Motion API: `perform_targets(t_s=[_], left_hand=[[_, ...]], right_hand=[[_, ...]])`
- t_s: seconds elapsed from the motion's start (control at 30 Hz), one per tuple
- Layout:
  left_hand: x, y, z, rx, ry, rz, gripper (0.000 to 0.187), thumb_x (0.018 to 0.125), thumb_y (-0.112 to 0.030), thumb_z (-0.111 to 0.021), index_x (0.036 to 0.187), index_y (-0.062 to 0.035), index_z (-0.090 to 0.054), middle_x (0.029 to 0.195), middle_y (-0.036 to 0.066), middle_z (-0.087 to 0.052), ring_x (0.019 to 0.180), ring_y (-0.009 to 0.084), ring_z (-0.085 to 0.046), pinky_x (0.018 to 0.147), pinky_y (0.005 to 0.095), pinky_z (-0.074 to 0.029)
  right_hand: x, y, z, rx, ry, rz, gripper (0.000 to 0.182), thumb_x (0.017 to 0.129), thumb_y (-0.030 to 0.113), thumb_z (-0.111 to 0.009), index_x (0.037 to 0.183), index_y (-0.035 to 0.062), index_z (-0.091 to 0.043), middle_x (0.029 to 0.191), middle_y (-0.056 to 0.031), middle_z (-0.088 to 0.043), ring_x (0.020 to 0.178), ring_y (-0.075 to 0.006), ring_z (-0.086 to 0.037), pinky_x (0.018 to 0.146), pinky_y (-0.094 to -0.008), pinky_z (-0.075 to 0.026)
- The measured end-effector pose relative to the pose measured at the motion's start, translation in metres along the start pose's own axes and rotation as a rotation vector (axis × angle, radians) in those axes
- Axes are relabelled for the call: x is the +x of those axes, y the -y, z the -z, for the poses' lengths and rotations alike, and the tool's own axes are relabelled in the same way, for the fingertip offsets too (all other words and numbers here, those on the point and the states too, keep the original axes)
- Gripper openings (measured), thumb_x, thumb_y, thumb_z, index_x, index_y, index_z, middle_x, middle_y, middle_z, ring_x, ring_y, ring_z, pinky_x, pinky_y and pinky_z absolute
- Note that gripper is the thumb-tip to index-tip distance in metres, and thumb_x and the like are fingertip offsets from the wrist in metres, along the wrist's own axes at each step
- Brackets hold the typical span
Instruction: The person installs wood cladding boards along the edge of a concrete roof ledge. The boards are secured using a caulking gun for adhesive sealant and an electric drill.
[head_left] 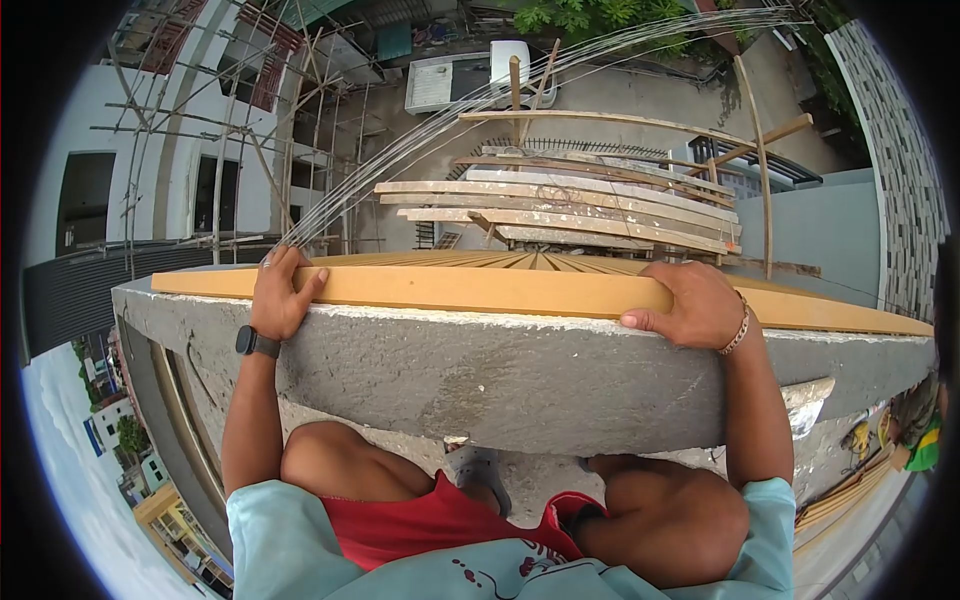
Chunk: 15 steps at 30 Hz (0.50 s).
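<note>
A long yellow-brown slatted panel (480,290) runs along the outer edge of a rough grey concrete parapet (500,375), its ribs extending down the far side. My left hand (284,295), with a dark watch at the wrist, is closed over the panel's top edge toward the left end. Farther right, my right hand (697,303) grips the same edge, thumb on the near side and fingers over the top. The fingertips of both hands are partly hidden behind the edge. My bent knees are against the near side of the parapet.
Beyond and below the parapet are scaffold planks (570,205) and an upright wooden pole (755,170). Overhead wires (420,140) cross near my left hand. Bamboo scaffolding (220,130) fronts the building at left. A white truck (460,80) stands far below. Yellowish strips (845,490) lie at right.
</note>
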<state>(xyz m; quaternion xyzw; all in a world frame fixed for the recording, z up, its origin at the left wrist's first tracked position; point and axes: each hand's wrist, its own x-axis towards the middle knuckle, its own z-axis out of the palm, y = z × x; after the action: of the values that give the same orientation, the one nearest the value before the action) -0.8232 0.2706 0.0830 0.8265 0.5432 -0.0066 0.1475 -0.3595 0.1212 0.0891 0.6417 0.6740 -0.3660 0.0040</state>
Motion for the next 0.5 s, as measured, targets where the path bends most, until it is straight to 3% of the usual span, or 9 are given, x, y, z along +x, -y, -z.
perform_targets(t_s=[0.07, 0.13, 0.23, 0.37, 0.43, 0.5], left_hand=[[0.0, 0.001, 0.0, 0.01, 0.005, -0.007, 0.038, 0.079, -0.036, -0.059, 0.08, 0.0018, -0.054, 0.082, 0.017, -0.053, 0.083, 0.0355, -0.049, 0.076, 0.0419, -0.038], [0.001, 0.0, 0.002, 0.002, 0.034, -0.007, 0.037, 0.079, -0.035, -0.059, 0.08, 0.0015, -0.053, 0.081, 0.017, -0.052, 0.084, 0.0353, -0.048, 0.076, 0.0421, -0.038], [0.002, -0.001, 0.003, -0.014, 0.057, 0.006, 0.035, 0.079, -0.034, -0.059, 0.08, 0.0005, -0.053, 0.08, 0.016, -0.05, 0.084, 0.0347, -0.048, 0.077, 0.0424, -0.037], [0.002, 0.0, 0.003, -0.025, 0.06, 0.001, 0.032, 0.079, -0.032, -0.058, 0.081, 0.0001, -0.052, 0.081, 0.016, -0.05, 0.084, 0.0345, -0.048, 0.077, 0.0419, -0.036], [0.002, 0.002, 0.004, -0.031, 0.072, -0.003, 0.032, 0.079, -0.031, -0.058, 0.081, 0.0002, -0.052, 0.082, 0.016, -0.05, 0.084, 0.0345, -0.048, 0.077, 0.0417, -0.036], [0.002, 0.003, 0.004, -0.032, 0.088, -0.013, 0.032, 0.08, -0.031, -0.057, 0.081, 0.0004, -0.051, 0.082, 0.017, -0.049, 0.083, 0.0346, -0.047, 0.077, 0.0415, -0.036]], right_hand=[[0.005, 0.003, 0.001, -0.051, 0.024, -0.025, 0.073, 0.073, 0.07, -0.055, 0.091, -0.0009, -0.064, 0.077, -0.0232, -0.063, 0.079, -0.0391, -0.062, 0.073, -0.0448, -0.047], [0.015, 0.005, 0.005, -0.115, 0.2, -0.114, 0.078, 0.074, 0.072, -0.051, 0.091, -0.0026, -0.064, 0.076, -0.0243, -0.062, 0.077, -0.04, -0.062, 0.073, -0.046, -0.047], [0.025, -0.002, 0.003, -0.088, 0.27, -0.067, 0.077, 0.074, 0.072, -0.05, 0.094, -0.0008, -0.064, 0.076, -0.0239, -0.063, 0.077, -0.0406, -0.061, 0.073, -0.0461, -0.047], [0.015, -0.006, -0.004, 0.037, 0.098, 0.038, 0.075, 0.074, 0.072, -0.051, 0.098, 0.0014, -0.063, 0.077, -0.0233, -0.063, 0.079, -0.0399, -0.062, 0.075, -0.045, -0.047], [0.014, 0.001, 0.006, 0.044, 0.181, 0.033, 0.073, 0.071, 0.064, -0.063, 0.113, 0.0051, -0.057, 0.088, -0.0227, -0.064, 0.089, -0.0385, -0.061, 0.08, -0.0435, -0.047], [0.015, 0.0, 0.01, 0.08, 0.237, 0.052, 0.077, 0.066, 0.064, -0.067, 0.115, 0.0053, -0.056, 0.092, -0.0211, -0.064, 0.091, -0.0375, -0.061, 0.081, -0.0426, -0.047]])
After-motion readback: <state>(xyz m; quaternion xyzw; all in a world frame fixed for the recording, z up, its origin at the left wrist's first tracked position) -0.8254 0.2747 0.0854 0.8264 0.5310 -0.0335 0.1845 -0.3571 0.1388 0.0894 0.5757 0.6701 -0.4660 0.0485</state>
